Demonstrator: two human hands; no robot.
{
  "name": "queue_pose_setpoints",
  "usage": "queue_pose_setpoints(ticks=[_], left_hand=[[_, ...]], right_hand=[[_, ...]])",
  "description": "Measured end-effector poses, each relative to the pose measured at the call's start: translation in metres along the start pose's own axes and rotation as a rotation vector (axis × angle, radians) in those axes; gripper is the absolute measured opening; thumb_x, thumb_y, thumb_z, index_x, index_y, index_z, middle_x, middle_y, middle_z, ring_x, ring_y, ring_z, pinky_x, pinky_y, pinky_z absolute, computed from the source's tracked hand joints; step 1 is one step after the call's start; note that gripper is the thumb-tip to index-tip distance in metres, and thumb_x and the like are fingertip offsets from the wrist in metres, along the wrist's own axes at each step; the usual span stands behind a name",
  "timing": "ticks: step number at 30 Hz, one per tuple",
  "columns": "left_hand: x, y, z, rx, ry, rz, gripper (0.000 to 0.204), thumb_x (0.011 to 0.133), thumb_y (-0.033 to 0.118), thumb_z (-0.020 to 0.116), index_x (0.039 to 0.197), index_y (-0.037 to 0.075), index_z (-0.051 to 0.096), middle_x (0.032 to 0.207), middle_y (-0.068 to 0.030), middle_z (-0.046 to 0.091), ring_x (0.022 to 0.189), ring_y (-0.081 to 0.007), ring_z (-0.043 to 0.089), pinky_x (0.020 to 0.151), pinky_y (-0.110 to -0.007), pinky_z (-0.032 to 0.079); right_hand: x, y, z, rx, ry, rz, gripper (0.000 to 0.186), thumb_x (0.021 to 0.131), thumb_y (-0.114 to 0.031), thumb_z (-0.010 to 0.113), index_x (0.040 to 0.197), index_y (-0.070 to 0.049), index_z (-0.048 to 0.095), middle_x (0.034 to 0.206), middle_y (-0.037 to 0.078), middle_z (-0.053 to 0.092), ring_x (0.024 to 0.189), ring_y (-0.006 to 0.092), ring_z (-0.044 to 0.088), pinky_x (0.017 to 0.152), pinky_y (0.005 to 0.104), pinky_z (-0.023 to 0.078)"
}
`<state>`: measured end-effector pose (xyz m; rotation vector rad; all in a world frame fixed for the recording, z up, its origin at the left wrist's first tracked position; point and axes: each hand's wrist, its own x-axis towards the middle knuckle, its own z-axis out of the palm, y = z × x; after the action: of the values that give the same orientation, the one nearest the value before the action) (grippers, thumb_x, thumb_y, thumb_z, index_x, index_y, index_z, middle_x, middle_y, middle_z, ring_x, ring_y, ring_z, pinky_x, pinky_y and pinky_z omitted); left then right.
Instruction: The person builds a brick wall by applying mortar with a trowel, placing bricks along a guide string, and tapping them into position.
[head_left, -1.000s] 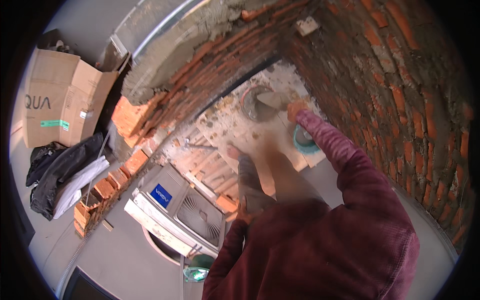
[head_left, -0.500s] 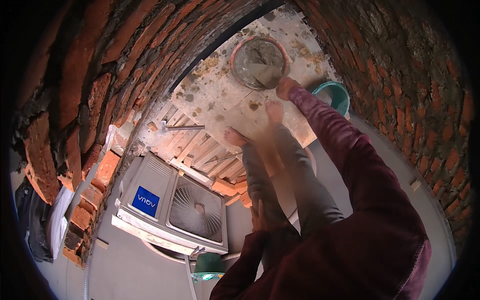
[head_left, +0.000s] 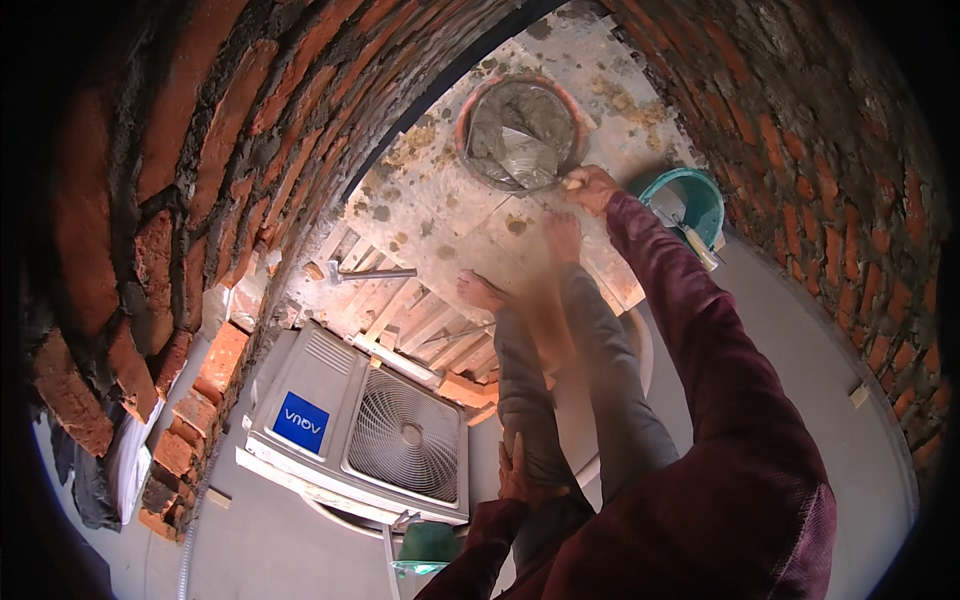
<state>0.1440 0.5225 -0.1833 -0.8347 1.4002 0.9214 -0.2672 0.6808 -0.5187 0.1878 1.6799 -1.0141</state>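
Observation:
My right hand [head_left: 590, 188] is closed at the near right rim of a round reddish tub [head_left: 466, 130]. It grips a trowel, whose grey, mortar-smeared blade [head_left: 526, 157] lies in the wet grey mortar [head_left: 540, 108] filling the tub. My fingers hide most of the trowel's handle. My left hand [head_left: 520, 478] lies against my left leg near the knee, fingers stretched and holding nothing. Beside my right forearm stands a green bucket [head_left: 708, 200] with a light-handled tool [head_left: 700, 247] leaning in it.
Rough brick walls rise on the left [head_left: 150, 200] and right [head_left: 800, 160]. Below on the left is an outdoor air-conditioner unit [head_left: 340, 355]. A hammer [head_left: 375, 273] lies by wooden slats [head_left: 410, 315]. My bare feet stand on the mortar-spotted board [head_left: 430, 210]. A green lamp-like object [head_left: 430, 542] sits below.
The trowel blade has shifted in the mortar and shows more of its face. My right hand has drawn slightly right and nearer. My left hand stays on my leg; the view has shifted slightly.

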Motion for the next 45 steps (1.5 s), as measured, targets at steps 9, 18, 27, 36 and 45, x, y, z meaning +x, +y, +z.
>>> queue_pose_setpoints(ticks=[9, 18, 27, 36, 45], left_hand=[[-0.005, 0.010, -0.006, 0.053, 0.096, 0.020, 0.151, 0.040, 0.046, 0.096, 0.155, 0.027, 0.000, 0.156, -0.0305, 0.000, 0.144, -0.0470, 0.015, 0.115, -0.050, 0.030], [0.011, -0.015, 0.016, 0.062, 0.202, 0.248, 0.142, 0.047, 0.070, 0.083, 0.155, 0.019, 0.005, 0.156, -0.0310, 0.005, 0.144, -0.0443, 0.017, 0.115, -0.048, 0.028], [-0.018, 0.008, 0.008, -0.415, 0.290, 0.522, 0.096, 0.082, 0.060, 0.066, 0.146, -0.004, 0.034, 0.145, -0.0256, 0.042, 0.138, -0.0316, 0.039, 0.112, -0.036, 0.033], [-0.074, 0.009, 0.019, -0.587, 0.491, 0.356, 0.081, 0.088, 0.049, 0.064, 0.143, -0.005, 0.040, 0.124, -0.0209, 0.061, 0.108, -0.0256, 0.062, 0.090, -0.034, 0.049], [0.001, -0.084, 0.162, -0.698, 1.038, 0.509, 0.053, 0.093, 0.047, 0.056, 0.129, 0.009, 0.060, 0.111, -0.0194, 0.068, 0.102, -0.0287, 0.067, 0.090, -0.039, 0.052]], right_hand=[[-0.116, -0.049, -0.067, -0.016, -0.016, 0.057, 0.007, 0.076, -0.005, 0.066, 0.074, -0.006, 0.060, 0.055, 0.000, 0.052, 0.042, 0.0093, 0.047, 0.038, 0.0276, 0.036], [-0.335, -0.198, -0.113, -0.242, -0.102, -0.150, 0.006, 0.076, -0.009, 0.067, 0.078, -0.005, 0.063, 0.055, -0.002, 0.054, 0.043, 0.0068, 0.050, 0.040, 0.0254, 0.038], [-0.513, -0.509, -0.145, -0.861, 0.192, -0.782, 0.018, 0.075, -0.016, 0.069, 0.073, -0.006, 0.054, 0.063, -0.002, 0.047, 0.058, 0.0103, 0.046, 0.052, 0.0288, 0.039], [-0.464, -0.602, -0.125, -1.504, 0.956, -0.989, 0.017, 0.086, -0.014, 0.051, 0.101, -0.010, 0.058, 0.087, 0.013, 0.064, 0.086, 0.0357, 0.066, 0.071, 0.0484, 0.053], [-0.508, -0.443, -0.090, -0.670, 0.562, -0.984, 0.024, 0.086, -0.024, 0.065, 0.087, -0.001, 0.058, 0.066, 0.008, 0.049, 0.062, 0.0171, 0.048, 0.057, 0.0352, 0.040]])
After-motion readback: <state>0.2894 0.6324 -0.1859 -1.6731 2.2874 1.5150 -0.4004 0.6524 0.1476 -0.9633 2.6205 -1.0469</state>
